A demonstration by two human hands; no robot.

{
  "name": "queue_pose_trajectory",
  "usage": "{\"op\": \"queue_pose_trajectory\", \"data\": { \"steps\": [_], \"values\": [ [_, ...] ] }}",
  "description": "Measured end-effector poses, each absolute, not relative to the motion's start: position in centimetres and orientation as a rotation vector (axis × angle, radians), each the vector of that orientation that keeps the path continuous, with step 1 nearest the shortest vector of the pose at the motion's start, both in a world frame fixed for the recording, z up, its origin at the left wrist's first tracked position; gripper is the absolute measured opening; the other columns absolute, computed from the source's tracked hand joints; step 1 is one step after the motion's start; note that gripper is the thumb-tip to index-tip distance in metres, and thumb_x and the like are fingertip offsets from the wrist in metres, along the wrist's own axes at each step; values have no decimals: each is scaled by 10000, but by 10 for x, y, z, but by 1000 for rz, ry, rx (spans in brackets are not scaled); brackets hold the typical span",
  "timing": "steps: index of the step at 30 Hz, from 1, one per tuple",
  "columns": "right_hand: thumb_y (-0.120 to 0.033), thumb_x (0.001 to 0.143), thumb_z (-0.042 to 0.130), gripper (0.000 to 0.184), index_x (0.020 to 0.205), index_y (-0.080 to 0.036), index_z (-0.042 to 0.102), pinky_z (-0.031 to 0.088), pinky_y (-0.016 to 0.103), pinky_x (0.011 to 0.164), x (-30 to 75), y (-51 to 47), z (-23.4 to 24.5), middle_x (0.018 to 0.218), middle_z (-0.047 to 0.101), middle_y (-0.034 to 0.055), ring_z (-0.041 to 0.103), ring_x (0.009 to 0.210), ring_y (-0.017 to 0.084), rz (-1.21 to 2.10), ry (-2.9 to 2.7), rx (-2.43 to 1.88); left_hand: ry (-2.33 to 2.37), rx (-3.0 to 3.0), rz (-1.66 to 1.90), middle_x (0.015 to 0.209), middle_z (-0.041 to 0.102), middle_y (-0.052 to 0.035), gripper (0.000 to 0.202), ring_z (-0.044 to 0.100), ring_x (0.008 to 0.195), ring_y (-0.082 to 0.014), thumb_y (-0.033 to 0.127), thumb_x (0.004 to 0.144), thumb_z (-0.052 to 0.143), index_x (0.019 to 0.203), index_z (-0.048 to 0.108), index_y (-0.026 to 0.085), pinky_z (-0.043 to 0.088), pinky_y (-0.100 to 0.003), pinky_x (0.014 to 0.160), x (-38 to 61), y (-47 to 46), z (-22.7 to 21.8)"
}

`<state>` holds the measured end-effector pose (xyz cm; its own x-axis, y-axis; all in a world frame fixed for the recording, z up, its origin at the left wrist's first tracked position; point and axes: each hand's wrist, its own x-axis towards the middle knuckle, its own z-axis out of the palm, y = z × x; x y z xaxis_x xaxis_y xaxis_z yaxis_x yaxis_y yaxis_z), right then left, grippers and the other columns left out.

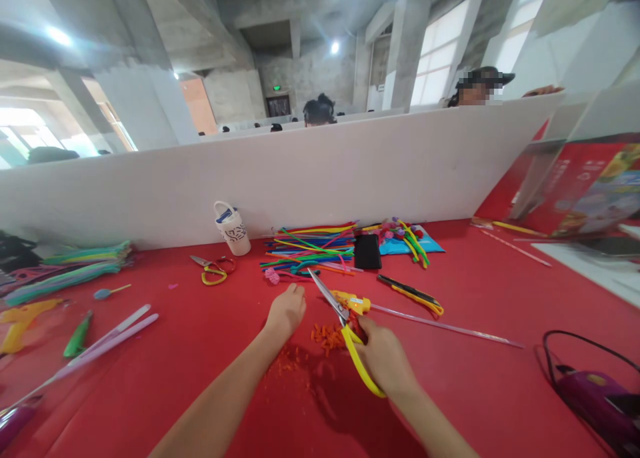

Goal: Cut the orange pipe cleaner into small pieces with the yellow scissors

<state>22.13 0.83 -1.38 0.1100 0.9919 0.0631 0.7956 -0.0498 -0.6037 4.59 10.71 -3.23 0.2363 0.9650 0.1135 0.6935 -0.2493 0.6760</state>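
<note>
My left hand (pixel 287 309) is low over the red table, its fingers curled together. Whatever they may pinch is hidden from me. Just beyond it lies a pink fuzzy flower shape (pixel 271 276). In my right hand (pixel 385 355) is a pair of yellow-handled scissors (pixel 333 295), blades pointing forward and left. Something orange-red (pixel 356 326) shows by the right fingers; I cannot make out what it is. Short orange clippings (pixel 327 338) are heaped between my hands. Behind the scissors lies a yellow glue gun (pixel 354 303), with a clear stick (pixel 445 325) stretching right from it.
Coloured pipe cleaners (pixel 310 248) are piled at the back, beside a black case (pixel 367 251). A white cup (pixel 233 229) and other scissors (pixel 213 271) stand left of them. A utility knife (pixel 411 293) lies right. A white partition (pixel 320 171) closes the far side; people sit beyond.
</note>
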Motion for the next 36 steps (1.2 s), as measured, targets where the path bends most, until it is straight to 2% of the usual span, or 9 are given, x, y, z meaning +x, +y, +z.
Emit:
{"op": "queue_pose_trajectory", "data": {
  "steps": [2,3,5,7,10,14,21,28,36],
  "values": [
    [-181,681,477,24,679,-192,497,213,213,451,220,7,-13,559,550,5,445,475,117,522,-1755,-1890,1440,1842,783,1024,542,-72,278,551,834,-171,273,800,462,1045,495,146,469,-365,693,36,94,-26],
    [-207,696,479,28,677,-195,494,210,214,446,219,6,-13,549,542,1,441,469,117,529,-1768,-1884,1407,1745,818,883,574,-46,231,558,687,-128,273,802,455,973,513,129,471,-298,589,31,86,-22],
    [-290,729,474,108,668,-202,483,205,214,435,216,4,-14,532,529,-5,435,457,117,547,-1801,-1869,1336,1544,883,650,556,8,152,445,417,-66,256,789,442,850,496,128,360,-193,378,19,70,-18],
    [-386,732,479,198,650,-206,469,203,216,430,211,1,-15,530,528,-5,441,456,120,565,-1844,-1849,1263,1356,969,620,530,35,107,364,366,-36,247,754,466,807,460,154,258,-152,329,8,55,-16],
    [-461,682,527,266,637,-206,468,223,219,448,200,-6,-15,576,563,8,487,498,135,584,-1924,-1816,1153,1112,1063,605,495,49,125,317,357,-19,263,714,499,769,446,165,183,-140,322,-1,40,-19],
    [-473,682,528,274,726,-207,481,278,228,493,189,-13,-13,685,611,30,554,594,172,591,-2020,-1782,1007,869,1108,595,481,47,158,288,354,-9,275,676,552,682,447,157,138,-147,324,-3,31,-22],
    [-462,716,482,248,753,-218,452,317,237,511,181,-19,-18,721,616,33,569,626,177,573,-2100,-1744,849,638,1174,524,411,67,145,331,395,-21,224,629,612,683,494,159,206,-139,364,-2,22,-14],
    [-461,729,467,248,741,-215,437,274,246,483,179,-20,-27,676,603,29,550,579,177,518,-2201,-1719,743,520,1172,517,424,63,125,341,396,-13,147,609,628,687,531,147,210,-134,368,0,19,-11],
    [-423,765,419,222,737,-203,434,236,252,443,177,-23,-35,600,606,43,559,516,185,401,-2270,-1654,763,541,1121,479,425,57,108,342,390,-20,175,607,644,659,557,136,228,-133,364,1,19,-14]
  ]
}}
